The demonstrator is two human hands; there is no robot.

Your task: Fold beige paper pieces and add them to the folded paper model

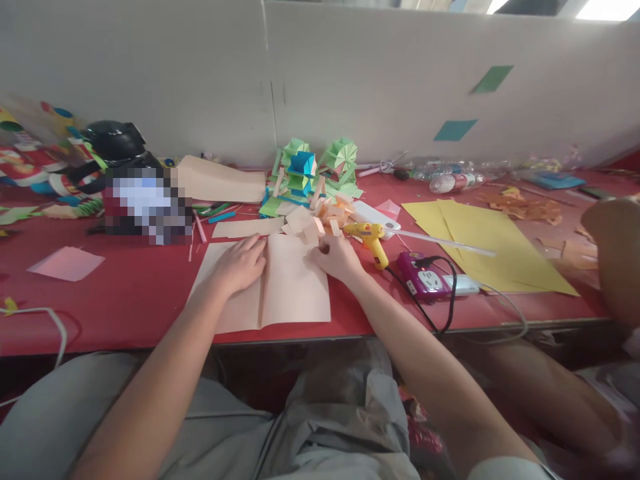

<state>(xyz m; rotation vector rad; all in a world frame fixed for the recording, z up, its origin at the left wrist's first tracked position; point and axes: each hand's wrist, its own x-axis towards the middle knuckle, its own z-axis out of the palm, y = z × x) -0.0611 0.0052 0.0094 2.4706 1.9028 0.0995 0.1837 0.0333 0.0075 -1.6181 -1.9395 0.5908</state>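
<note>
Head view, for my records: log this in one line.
left hand: on creased paper; right hand: at its right edge; glue gun: right of paper

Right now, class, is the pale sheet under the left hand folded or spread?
Spread: the pale sheet shows both halves, on either side of a centre crease.

Near the frame's centre, the creased, peach-coloured rectangular paper sheet (pixel 297 293) looked matt and smooth. Right of centre, the yellow pistol-shaped glue gun (pixel 372 241) looked plastic; at upper right, the clear cylindrical plastic bottle (pixel 444 183) looked glossy.
</note>
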